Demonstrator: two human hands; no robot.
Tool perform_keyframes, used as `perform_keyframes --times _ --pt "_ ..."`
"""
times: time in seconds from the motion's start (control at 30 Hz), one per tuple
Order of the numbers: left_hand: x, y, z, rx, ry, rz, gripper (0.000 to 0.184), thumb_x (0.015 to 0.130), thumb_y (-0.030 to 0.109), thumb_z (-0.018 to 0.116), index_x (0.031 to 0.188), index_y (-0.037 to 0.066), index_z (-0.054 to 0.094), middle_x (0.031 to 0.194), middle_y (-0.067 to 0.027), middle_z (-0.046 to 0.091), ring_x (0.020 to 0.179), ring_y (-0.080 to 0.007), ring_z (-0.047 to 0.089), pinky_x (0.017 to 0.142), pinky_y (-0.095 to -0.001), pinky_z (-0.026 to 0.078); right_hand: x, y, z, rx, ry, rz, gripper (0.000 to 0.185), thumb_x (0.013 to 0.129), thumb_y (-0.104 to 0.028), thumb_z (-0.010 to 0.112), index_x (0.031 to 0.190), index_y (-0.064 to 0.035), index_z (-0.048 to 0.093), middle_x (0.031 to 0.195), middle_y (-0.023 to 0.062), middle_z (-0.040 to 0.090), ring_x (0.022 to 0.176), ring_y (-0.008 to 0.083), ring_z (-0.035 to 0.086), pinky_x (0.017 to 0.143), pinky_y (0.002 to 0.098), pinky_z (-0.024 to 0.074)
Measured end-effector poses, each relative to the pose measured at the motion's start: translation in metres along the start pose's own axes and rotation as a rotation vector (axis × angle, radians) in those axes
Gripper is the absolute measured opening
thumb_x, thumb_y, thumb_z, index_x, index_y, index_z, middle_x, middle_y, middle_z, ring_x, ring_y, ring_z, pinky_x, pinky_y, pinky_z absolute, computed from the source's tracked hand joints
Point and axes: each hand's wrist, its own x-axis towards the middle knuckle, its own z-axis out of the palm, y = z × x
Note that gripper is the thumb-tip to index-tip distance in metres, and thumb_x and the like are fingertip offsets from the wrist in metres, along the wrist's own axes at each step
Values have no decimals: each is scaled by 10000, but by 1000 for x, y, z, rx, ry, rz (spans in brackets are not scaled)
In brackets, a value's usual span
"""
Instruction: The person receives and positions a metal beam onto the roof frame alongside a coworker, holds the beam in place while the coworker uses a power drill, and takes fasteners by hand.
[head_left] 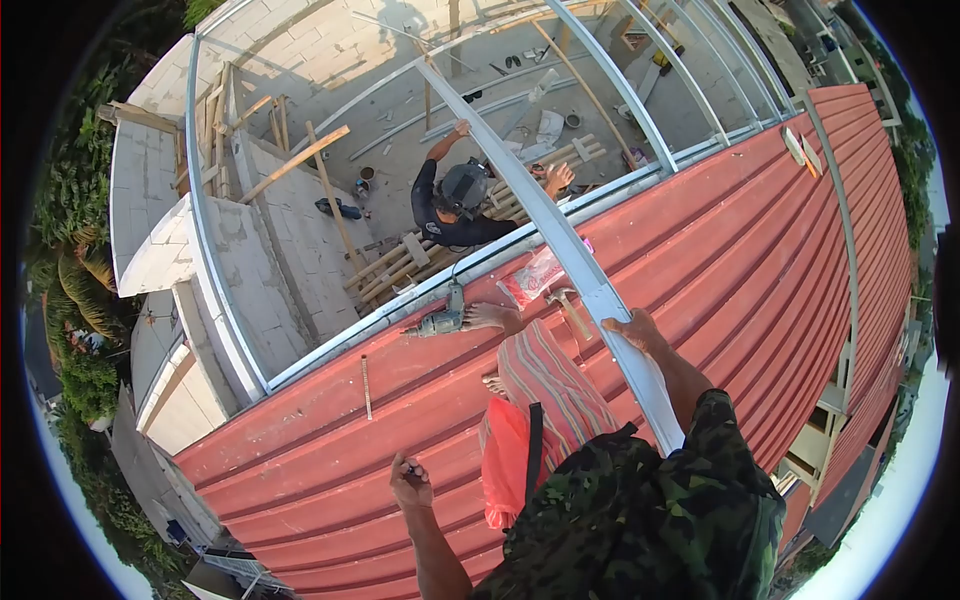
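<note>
My right hand [637, 329] grips the near part of a long light-steel channel [545, 215], its fingers over the edge. The channel slopes from beside me, across the roof edge, out over the open room below. My left hand [411, 483] is raised above the red roof with its fingers curled around something small and dark, too small to name. A hammer [571, 312] and a red-and-white plastic packet [532, 277] lie on the roof near the channel. Beside my bare foot [492, 317] rests a power drill [440, 315].
Below, a person in dark clothing and a helmet [464, 188] has arms raised near the channel. Red ribbed roofing [720, 260] slopes under me. Steel rafters [620, 85] span the room. Wooden poles [415, 265] stand below. A thin strip [366, 387] lies on the roof.
</note>
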Motion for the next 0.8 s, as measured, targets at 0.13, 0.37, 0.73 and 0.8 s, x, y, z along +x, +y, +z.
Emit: perform_keyframes --times 0.13,0.37,0.73,0.8 --pt "-5 -5 -20 -5 40 -2 257 773 105 471 1023 70 520 661 -15 501 519 -129 460 435 -262 381 2 -9 -2 -42 34 -65 695 620 -449 751 957 126 552 824 224 620 708 259 635 577 367 509" --pt "-20 -11 -41 -28 128 -10 270 790 143 465 1044 63 507 622 -5 474 497 -122 430 418 -258 352 7 -19 -2 7 -55 -44 678 633 -423 758 955 136 550 818 200 621 644 236 633 499 355 505" --pt "-10 -27 -46 -70 107 -29 323 801 162 458 1088 16 487 600 -18 461 477 -131 424 390 -262 351 13 -34 -5 40 39 -88 641 654 -398 763 903 151 544 718 177 608 529 216 611 418 343 495" --pt "-10 -28 -47 -80 119 -19 333 802 154 457 1094 -3 488 597 -33 463 474 -139 428 383 -263 356 4 -46 -6 50 -6 -78 613 663 -387 760 888 143 550 691 164 604 517 213 607 415 340 494"
